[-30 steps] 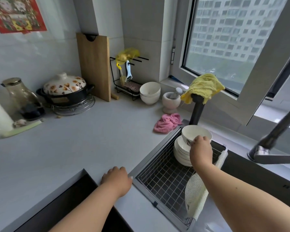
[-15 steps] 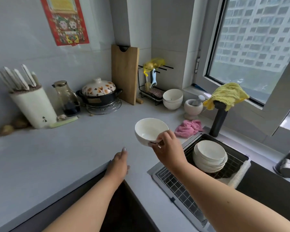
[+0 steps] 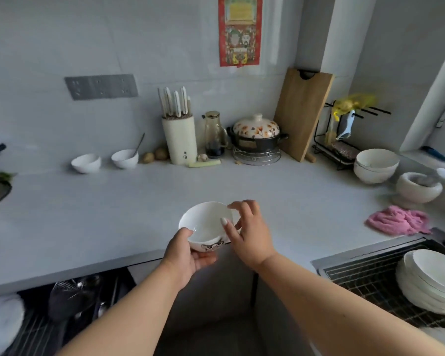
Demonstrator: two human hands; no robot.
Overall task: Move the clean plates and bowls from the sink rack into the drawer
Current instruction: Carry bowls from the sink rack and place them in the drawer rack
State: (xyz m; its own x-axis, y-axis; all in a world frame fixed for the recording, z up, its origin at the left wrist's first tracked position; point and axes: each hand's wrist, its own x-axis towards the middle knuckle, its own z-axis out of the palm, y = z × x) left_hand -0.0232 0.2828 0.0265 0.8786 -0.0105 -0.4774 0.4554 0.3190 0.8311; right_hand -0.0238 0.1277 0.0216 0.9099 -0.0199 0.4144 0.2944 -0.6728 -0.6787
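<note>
Both our hands meet at a white bowl (image 3: 208, 225) in the lower middle of the frame: left hand (image 3: 188, 258) cups it underneath, right hand (image 3: 249, 233) pinches its rim. Stacked plates (image 3: 432, 281) sit in the sink rack (image 3: 365, 283), lower right.

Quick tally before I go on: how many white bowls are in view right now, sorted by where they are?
In the hands: 1, a white ceramic bowl with a printed base, left hand gripping it, right hand at its rim.
Loose on the grey countertop, left: 2.
Stacked near the mortar: at least 2.
Total: at least 5.
</note>
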